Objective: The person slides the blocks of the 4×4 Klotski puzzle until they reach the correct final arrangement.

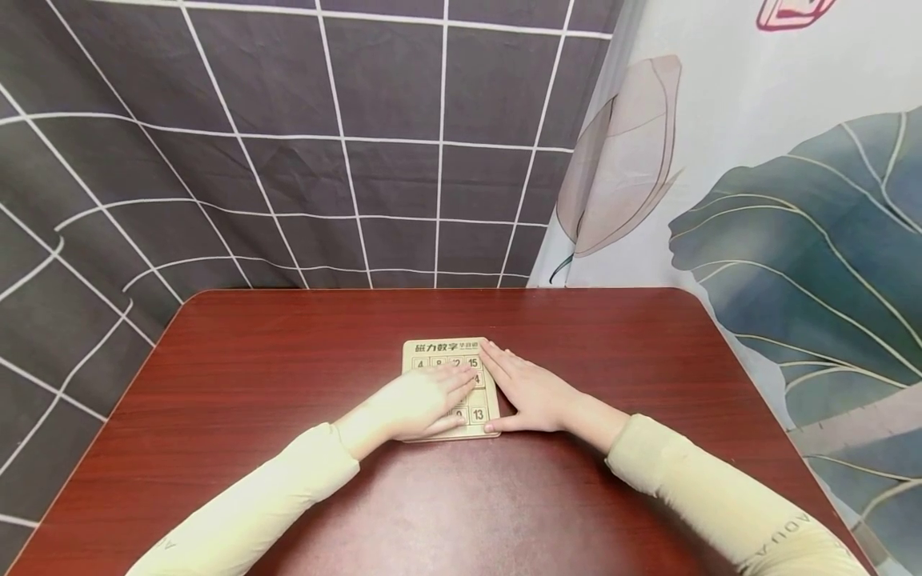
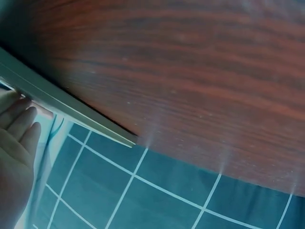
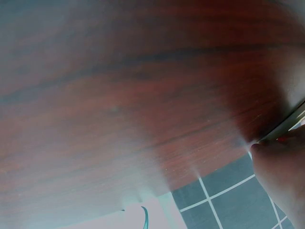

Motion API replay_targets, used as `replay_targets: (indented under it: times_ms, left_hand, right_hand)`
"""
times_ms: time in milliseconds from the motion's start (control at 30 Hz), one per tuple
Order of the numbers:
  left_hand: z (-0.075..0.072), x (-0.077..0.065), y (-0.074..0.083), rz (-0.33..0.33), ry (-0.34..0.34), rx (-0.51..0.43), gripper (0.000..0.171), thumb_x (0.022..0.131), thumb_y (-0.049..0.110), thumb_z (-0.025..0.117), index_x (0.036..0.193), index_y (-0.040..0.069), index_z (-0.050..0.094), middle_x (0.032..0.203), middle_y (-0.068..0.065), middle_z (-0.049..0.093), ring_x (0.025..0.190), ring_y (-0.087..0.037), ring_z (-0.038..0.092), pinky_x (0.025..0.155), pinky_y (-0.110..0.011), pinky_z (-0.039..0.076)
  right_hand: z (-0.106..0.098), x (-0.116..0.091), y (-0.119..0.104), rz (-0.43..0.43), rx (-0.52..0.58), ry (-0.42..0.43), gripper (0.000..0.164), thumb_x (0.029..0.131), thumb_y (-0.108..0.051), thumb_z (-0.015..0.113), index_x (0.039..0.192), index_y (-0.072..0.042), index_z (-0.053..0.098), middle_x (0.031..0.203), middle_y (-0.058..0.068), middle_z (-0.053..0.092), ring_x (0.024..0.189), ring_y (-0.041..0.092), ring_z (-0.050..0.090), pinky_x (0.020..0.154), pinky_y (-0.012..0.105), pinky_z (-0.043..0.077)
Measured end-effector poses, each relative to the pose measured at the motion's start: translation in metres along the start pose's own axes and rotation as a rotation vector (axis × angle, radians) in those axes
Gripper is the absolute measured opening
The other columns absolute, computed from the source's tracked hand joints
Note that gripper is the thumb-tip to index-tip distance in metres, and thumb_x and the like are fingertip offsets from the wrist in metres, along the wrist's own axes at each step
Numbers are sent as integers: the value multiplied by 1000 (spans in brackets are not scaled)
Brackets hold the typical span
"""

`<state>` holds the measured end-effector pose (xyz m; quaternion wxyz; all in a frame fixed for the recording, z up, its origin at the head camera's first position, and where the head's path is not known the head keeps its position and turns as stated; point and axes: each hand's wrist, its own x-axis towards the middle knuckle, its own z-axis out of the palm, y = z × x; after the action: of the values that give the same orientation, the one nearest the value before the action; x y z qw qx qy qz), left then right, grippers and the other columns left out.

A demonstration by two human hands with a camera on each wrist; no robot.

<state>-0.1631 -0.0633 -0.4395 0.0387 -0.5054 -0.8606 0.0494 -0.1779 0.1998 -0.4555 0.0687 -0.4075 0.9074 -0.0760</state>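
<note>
A pale, wood-coloured sliding number puzzle (image 1: 446,347) lies flat on the table, its printed heading on the far side. Tiles 4, 8, 12 and 15 show in the far row, and tile 13 (image 1: 479,415) near the close right corner. My left hand (image 1: 425,398) lies across the board from the left with straight fingers over the tiles, hiding many of them. Along the right edge rests my right hand (image 1: 536,394), fingers extended to the far corner and thumb at the near corner. The left wrist view shows the board's side edge (image 2: 71,102) beside the left fingers.
The red-brown wooden table (image 1: 288,352) has rounded far corners. Behind it hangs a dark curtain (image 1: 389,176) with a white grid. A white curtain with leaf and flower prints (image 1: 807,216) hangs at the right.
</note>
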Motion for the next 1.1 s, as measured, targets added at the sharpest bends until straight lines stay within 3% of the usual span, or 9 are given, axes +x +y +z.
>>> replay_targets:
  times_ms: [367,533,700,1100]
  left_hand:
    - [0,-6,12,72,87,32,60,107,48,55,147,4,62,154,-12,62,145,-25,59,123,-39,48]
    - [0,-12,18,83,73,2,63,108,49,54,149,2,59,156,-14,59,146,-25,58,123,-39,47]
    - [-1,-9,14,77,59,18,63,108,48,53,152,4,56,159,-13,57,148,-25,55,125,-39,45]
    - [-1,12,-15,-54,-8,-28,64,109,46,52,154,0,52,162,-16,52,152,-28,50,129,-41,40]
  right_hand:
    - [-1,-2,-1,3,12,-2,113,93,-64,70,166,7,20,178,22,11,165,36,22,134,50,28]
    - [0,-2,0,-2,1,6,112,93,-63,70,165,8,21,178,23,12,164,36,22,134,51,28]
    - [0,-2,-1,-2,4,11,113,93,-64,70,166,8,21,178,23,12,164,36,23,134,51,29]
    - [1,0,-1,11,0,2,114,93,-66,68,167,6,19,178,21,11,165,35,23,134,50,28]
